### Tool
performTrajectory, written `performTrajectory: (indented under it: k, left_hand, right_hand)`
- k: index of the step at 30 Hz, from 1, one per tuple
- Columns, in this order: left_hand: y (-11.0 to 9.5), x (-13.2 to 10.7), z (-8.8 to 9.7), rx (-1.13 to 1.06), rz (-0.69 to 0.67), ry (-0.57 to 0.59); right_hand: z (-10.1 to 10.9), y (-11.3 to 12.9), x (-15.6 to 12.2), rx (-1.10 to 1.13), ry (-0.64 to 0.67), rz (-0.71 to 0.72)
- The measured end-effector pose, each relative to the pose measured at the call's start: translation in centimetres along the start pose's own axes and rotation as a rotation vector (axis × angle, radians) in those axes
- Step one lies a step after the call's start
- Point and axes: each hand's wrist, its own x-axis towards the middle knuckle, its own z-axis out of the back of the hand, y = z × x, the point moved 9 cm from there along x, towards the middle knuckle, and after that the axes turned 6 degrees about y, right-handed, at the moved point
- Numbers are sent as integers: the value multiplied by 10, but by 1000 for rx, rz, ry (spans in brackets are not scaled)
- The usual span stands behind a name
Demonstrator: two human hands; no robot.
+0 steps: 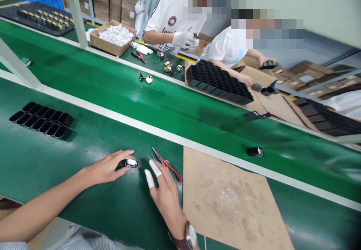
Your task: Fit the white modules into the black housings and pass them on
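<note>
My left hand (113, 167) curls round a small black plastic case (131, 163), thumb on the near side and fingers on the far side. The case's open end faces right and shows a white part with thin wires inside. To the right, my right hand (163, 189) hovers over the green table, its thumb and a finger apart, both in white finger cots. Two thin metal pins (151, 156) show just past those fingertips; whether the hand touches them I cannot tell. Long-nose pliers (168, 165) with red and black handles lie beside my right hand.
Black empty cases (42, 119) stand in two rows at the left. A stained cardboard sheet (225, 201) lies at the right. Beyond a white rail runs a green conveyor belt (118, 92) carrying a black case (255, 151). Two co-workers handle parts across it, near a case stack (220, 82).
</note>
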Motion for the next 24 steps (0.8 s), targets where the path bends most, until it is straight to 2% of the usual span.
performTrajectory:
  k: [3,6,14,21,24]
  left_hand:
    - [0,2,0,0,7,3]
    - [0,3,-1,7,15,11]
    - [-8,3,-2,-14,-11,49]
    - [-6,5,-5,12,-22,64]
    - [-8,7,-4,10,-64,40]
  right_hand:
    - [4,-5,-19,-183,32,-45]
    - [-5,-4,-32,-275,117,-58]
    - [-12,-5,-32,-417,110,-78]
    - [-13,-8,-31,-401,117,-53]
    - [-11,-3,-28,-314,93,-26]
